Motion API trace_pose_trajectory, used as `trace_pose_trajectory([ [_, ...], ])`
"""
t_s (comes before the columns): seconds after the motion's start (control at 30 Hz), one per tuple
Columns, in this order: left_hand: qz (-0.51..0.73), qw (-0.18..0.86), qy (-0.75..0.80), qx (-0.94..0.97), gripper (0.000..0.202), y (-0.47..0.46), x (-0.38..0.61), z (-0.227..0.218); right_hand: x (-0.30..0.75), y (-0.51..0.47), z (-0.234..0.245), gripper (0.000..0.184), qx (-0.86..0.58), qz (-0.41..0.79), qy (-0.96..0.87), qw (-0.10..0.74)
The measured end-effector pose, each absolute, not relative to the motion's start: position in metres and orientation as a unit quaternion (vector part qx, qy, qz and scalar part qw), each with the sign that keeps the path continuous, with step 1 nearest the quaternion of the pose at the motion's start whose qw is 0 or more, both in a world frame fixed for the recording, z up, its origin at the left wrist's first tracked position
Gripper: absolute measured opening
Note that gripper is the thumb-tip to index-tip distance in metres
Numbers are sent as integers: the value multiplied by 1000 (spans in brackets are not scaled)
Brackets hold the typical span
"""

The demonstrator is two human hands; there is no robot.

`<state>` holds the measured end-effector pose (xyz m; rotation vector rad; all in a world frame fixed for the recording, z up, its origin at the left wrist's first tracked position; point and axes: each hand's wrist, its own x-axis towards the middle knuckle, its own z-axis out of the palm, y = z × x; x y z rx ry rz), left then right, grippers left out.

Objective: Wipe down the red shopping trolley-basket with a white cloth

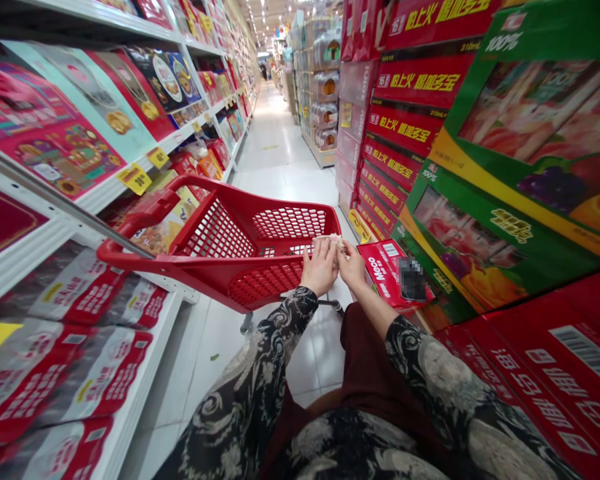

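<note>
Both hands meet over the near right end of a red shopping cart point(215, 263). My left hand point(321, 268) shows its back, its fingers pressed against a small pale, crumpled thing point(336, 241) that looks like thin paper or cloth. On the other side of that thing, my right hand point(351, 267) pinches it between thumb and fingers. The two hands touch or nearly touch. What lies under the left fingers is hidden. Just right of my right hand lies a red Meco carton point(380, 267) with a dark, pixelated object point(413, 280) on it.
Shelves point(170, 143) of packaged goods line the left, close to the cart's handle point(130, 230). Stacked red drink cartons point(405, 120) and green juice boxes point(485, 247) rise on the right. A white-tiled aisle point(270, 140) runs ahead, past stacked bottles point(325, 87).
</note>
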<state>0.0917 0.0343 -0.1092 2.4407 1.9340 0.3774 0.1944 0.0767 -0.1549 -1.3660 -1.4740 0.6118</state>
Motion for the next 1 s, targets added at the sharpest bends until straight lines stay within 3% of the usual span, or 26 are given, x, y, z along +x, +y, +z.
trace_pose_trajectory([
  [0.17,165,-10,599,784,45,47,100,-121,204,76,-158,43,-555,323,-597,481],
  [0.5,187,-82,587,783,37,42,81,-110,199,61,-142,37,-499,212,-726,423],
  [0.73,158,-55,549,819,28,51,85,-120,194,62,-148,52,-518,294,-646,477],
  [1.0,143,-90,633,755,19,39,31,-112,199,51,-152,59,-500,186,-773,343],
])
